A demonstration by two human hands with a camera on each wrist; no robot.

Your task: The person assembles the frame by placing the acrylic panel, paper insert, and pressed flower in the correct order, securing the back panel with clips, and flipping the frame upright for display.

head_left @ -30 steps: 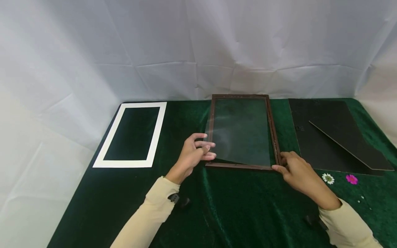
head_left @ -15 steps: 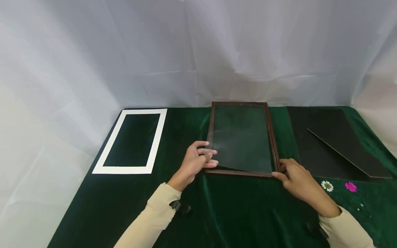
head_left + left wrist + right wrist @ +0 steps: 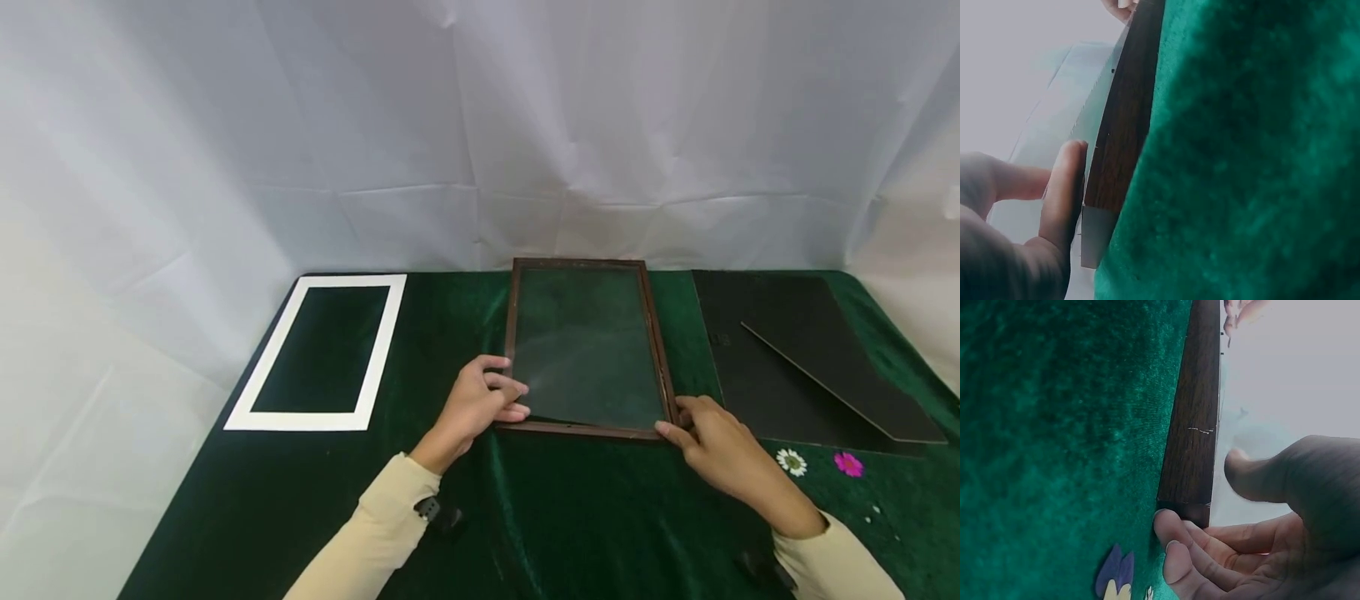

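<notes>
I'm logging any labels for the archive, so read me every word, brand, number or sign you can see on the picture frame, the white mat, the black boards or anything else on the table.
None: no readable text shows in any view.
Wooden picture frame: no lettering.
White mat: blank.
Black backing boards: a small dark fitting, no legible mark.
Pressed flowers: no labels.

Both arms, in cream sleeves, are stretched forward — the left hand (image 3: 480,400) is held with thumb and fingers curled in a pinch, the right hand (image 3: 712,446) is set lower, its fingers (image 3: 1179,540) bent and thumb raised.
</notes>
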